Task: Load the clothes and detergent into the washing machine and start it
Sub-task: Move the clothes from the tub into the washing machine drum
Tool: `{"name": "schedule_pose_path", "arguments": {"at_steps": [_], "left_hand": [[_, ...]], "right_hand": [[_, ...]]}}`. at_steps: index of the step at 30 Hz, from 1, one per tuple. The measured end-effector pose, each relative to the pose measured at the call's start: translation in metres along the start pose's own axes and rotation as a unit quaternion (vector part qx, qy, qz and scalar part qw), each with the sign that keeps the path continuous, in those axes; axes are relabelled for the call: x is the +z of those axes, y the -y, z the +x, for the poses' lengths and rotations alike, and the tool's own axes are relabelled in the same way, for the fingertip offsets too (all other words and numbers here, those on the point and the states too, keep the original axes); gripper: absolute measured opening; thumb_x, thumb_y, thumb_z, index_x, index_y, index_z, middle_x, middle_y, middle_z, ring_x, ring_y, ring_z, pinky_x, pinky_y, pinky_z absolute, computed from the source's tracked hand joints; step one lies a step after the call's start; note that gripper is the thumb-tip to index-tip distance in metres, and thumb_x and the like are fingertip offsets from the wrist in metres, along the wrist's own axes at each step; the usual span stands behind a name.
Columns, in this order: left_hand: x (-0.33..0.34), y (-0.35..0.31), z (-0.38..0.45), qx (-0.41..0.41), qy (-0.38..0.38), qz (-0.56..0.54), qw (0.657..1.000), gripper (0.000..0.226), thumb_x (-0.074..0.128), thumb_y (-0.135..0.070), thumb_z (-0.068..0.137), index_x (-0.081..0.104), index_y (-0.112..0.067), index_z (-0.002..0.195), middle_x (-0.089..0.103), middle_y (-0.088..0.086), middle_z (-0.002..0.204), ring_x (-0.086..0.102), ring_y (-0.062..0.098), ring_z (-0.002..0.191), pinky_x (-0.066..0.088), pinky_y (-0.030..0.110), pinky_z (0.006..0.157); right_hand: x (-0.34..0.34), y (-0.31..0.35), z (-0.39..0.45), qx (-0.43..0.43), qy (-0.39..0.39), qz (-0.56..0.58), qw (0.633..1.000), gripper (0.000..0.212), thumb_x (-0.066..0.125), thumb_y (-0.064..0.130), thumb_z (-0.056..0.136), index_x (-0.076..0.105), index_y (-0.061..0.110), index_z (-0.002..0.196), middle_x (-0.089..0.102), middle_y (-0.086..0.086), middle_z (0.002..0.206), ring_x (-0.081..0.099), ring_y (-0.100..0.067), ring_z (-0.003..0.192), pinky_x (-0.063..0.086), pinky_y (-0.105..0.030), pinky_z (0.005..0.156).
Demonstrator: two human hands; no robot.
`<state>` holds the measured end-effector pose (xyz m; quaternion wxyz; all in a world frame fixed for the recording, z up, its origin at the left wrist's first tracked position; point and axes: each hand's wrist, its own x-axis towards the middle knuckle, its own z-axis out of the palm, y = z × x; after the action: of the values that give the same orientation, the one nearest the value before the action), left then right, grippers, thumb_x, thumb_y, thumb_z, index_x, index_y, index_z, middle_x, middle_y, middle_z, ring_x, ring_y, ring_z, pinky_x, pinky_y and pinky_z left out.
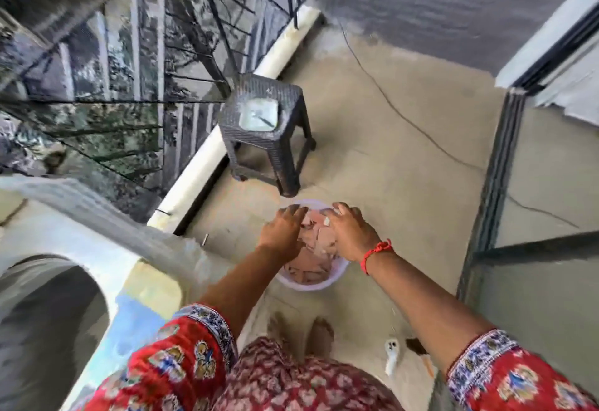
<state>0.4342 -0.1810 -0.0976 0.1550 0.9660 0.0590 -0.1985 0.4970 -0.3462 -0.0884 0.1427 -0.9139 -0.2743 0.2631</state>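
A pale lilac tub (308, 285) stands on the balcony floor in front of my feet, filled with pinkish clothes (316, 242). My left hand (283, 230) reaches down onto the left side of the pile, fingers spread. On the right side rests my right hand (348, 232), a red thread at its wrist, fingers also spread over the cloth. Whether either hand grips fabric cannot be told. The top-loading washing machine (97, 242) is at the lower left, its round drum opening (48, 323) uncovered.
A dark woven stool (269, 131) stands just beyond the tub, near the white kerb and black railing (181, 54). A thin cable (405, 115) runs across the floor. A sliding door frame (499, 167) bounds the right side. A small white object (391, 355) lies by my feet.
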Motion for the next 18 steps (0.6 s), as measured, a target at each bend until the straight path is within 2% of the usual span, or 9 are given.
{"name": "schedule_pose_path", "arguments": {"at_steps": [4,8,14,18], "left_hand": [[0.04,0.008,0.024,-0.021,0.043,0.012,0.999,0.083,0.066,-0.026,0.082,0.015,-0.027,0.149,0.018,-0.003,0.156,0.019,0.022,0.143,0.042,0.044,0.103],[0.092,0.023,0.064,-0.038,0.077,0.016,0.996,0.095,0.067,-0.029,0.083,0.001,-0.029,0.151,0.004,-0.003,0.161,0.008,0.024,0.148,0.037,0.044,0.11],[0.155,0.053,0.111,-0.035,0.094,0.031,0.995,0.105,0.071,-0.034,0.08,-0.007,-0.029,0.151,-0.005,-0.002,0.162,0.002,0.027,0.149,0.026,0.046,0.115],[0.205,0.075,0.142,-0.021,0.111,0.048,0.992,0.116,0.075,-0.04,0.075,-0.012,-0.027,0.15,-0.009,0.0,0.161,-0.004,0.029,0.149,0.024,0.047,0.117]], "right_hand": [[0.029,-0.025,0.015,0.025,0.03,-0.001,0.999,0.09,0.081,0.044,0.064,0.034,0.034,0.141,0.028,-0.003,0.145,0.037,-0.033,0.126,0.048,-0.043,0.095],[0.073,-0.053,0.055,0.024,0.046,0.006,0.999,0.098,0.081,0.043,0.066,0.026,0.035,0.146,0.022,-0.002,0.151,0.032,-0.032,0.13,0.044,-0.039,0.099],[0.135,-0.083,0.112,0.023,0.04,0.009,0.999,0.092,0.078,0.037,0.07,0.026,0.036,0.147,0.01,0.001,0.156,0.019,-0.031,0.137,0.041,-0.043,0.103],[0.182,-0.1,0.144,0.028,0.057,0.027,0.998,0.084,0.069,0.032,0.079,0.021,0.035,0.149,0.001,-0.003,0.16,0.007,-0.031,0.145,0.029,-0.043,0.111]]}}
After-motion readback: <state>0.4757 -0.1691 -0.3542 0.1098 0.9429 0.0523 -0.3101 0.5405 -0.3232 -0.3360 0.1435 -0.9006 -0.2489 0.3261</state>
